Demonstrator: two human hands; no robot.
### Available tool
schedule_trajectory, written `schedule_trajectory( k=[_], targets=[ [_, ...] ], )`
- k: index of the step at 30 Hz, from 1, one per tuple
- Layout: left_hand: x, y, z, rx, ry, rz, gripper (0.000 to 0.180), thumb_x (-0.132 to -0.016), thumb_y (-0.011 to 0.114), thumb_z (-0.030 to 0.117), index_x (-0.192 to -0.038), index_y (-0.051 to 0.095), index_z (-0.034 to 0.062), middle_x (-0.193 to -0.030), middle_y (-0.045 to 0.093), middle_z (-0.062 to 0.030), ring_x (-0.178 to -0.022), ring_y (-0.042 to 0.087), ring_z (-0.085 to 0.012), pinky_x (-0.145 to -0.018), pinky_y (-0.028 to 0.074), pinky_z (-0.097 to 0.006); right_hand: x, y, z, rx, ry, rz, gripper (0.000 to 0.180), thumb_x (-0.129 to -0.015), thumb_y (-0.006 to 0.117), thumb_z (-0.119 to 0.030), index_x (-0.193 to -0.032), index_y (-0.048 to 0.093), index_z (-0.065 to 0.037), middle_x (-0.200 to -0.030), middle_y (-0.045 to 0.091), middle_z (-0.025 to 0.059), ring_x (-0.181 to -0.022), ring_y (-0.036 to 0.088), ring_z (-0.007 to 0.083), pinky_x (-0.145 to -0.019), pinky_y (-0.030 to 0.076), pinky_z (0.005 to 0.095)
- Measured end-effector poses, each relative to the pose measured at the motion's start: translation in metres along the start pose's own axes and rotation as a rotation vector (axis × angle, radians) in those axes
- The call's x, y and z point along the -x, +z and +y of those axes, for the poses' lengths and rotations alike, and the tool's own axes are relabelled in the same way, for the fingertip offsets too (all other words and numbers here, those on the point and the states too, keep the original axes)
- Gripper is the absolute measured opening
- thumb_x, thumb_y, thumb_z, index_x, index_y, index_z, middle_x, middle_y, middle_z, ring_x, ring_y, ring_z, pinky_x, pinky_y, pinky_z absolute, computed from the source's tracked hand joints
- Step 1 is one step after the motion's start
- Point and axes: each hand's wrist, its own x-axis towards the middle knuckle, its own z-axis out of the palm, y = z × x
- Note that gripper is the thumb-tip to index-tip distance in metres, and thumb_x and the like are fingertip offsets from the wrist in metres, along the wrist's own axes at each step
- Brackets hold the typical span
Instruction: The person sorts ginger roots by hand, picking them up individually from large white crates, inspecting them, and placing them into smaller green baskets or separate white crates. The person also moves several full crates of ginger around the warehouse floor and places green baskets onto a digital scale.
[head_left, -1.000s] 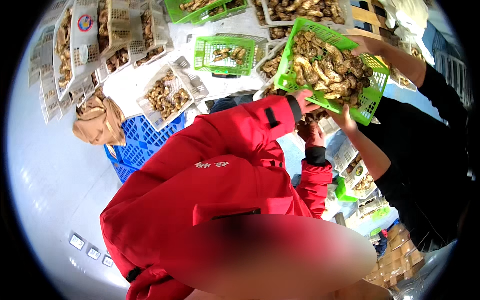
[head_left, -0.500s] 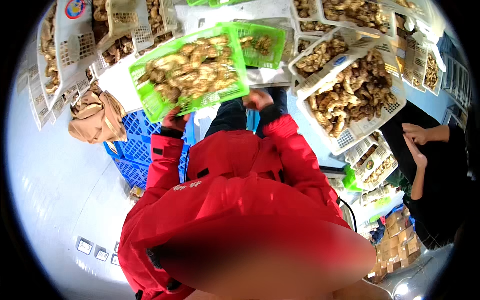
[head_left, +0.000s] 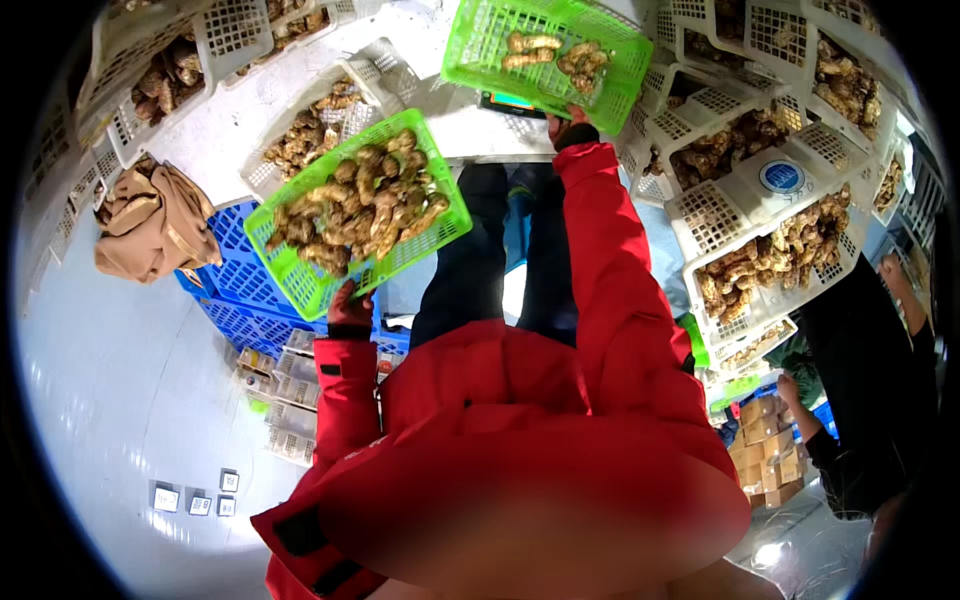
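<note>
Head view: left hand [head_left: 349, 310] grips the near edge of a full green basket [head_left: 300, 285], fingers curled round the rim from below; basket is heaped w/ brown knobbly ginger roots [head_left: 360, 200] and held up tilted, in front of the blue crates [head_left: 240, 290]. Right hand [head_left: 570, 125] is up at the near rim of a second green basket [head_left: 480, 50], which holds only a few ginger pieces [head_left: 560, 55] near its middle; hand is mostly hidden by the cuff and basket, so can't tell whether fingers are clamped on the rim or just touching it. Both arms in red jacket sleeves [head_left: 610, 280]. Second basket sits over a dark scale [head_left: 510, 102] on the white table [head_left: 240, 110]. Around: white crates [head_left: 770, 200] of ginger to the right and at top left, a tan cloth bundle [head_left: 150, 220] left of the blue crates. Another person in dark clothes [head_left: 870, 400] stands at far right, well apart from both baskets.
</note>
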Motion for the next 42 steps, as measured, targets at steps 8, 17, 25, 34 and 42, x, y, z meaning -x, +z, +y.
schedule_trajectory(
  k=[8,17,25,34,42],
  targets=[
    [-0.107,0.14,-0.013,-0.268,-0.07,-0.32,0.025,-0.076,0.047,0.02,-0.095,0.049,0.0037,-0.085,0.057,-0.0086,-0.066,0.054,-0.021,-0.04,0.037,-0.024,0.104,0.092,-0.02,-0.098,0.047,-0.509,0.023,-0.084,0.037,-0.023,-0.1,0.046,-0.009,-0.1,0.052,0.0046,-0.084,0.05,0.0208,-0.057,0.045,0.0266],
    [-0.229,0.303,-0.054,-0.343,-0.256,-0.618,0.025,-0.077,0.05,0.023,-0.097,0.049,0.0071,-0.072,0.058,-0.0074,-0.06,0.058,-0.0199,-0.035,0.039,-0.024,0.151,0.103,0.015,0.077,-0.017,-0.28,0.021,-0.076,0.055,-0.024,-0.094,0.05,-0.015,-0.088,0.055,0.0027,-0.074,0.053,0.0176,-0.046,0.044,0.0234],
    [-0.174,0.248,-0.074,-0.253,-0.194,-0.4,0.032,-0.077,0.051,0.022,-0.105,0.046,0.0056,-0.091,0.056,-0.0093,-0.077,0.057,-0.0189,-0.056,0.047,-0.026,0.16,0.056,0.049,0.116,0.054,-0.156,0.022,-0.075,0.057,-0.024,-0.092,0.05,-0.014,-0.082,0.057,0.0022,-0.071,0.054,0.0175,-0.052,0.044,0.028],
    [0.001,0.079,-0.088,0.326,-0.001,-0.385,0.045,-0.078,0.046,0.039,-0.111,0.044,0.0072,-0.111,0.048,-0.0091,-0.104,0.043,-0.0249,-0.084,0.037,-0.037,0.226,-0.026,0.185,0.35,0.327,-0.029,0.015,-0.074,0.055,-0.016,-0.087,0.05,-0.01,-0.07,0.057,0.0054,-0.043,0.051,0.0143,-0.031,0.039,0.0232],
    [0.007,-0.043,-0.143,0.334,0.232,-0.049,0.032,-0.074,0.04,0.005,-0.104,0.047,0.0,-0.108,0.05,-0.014,-0.101,0.046,-0.0276,-0.089,0.035,-0.041,0.281,-0.07,0.178,1.118,0.866,-0.532,0.03,-0.076,0.055,-0.03,-0.089,0.053,-0.003,-0.068,0.058,0.0114,-0.052,0.056,0.0171,-0.042,0.044,0.0237]
  ],
)
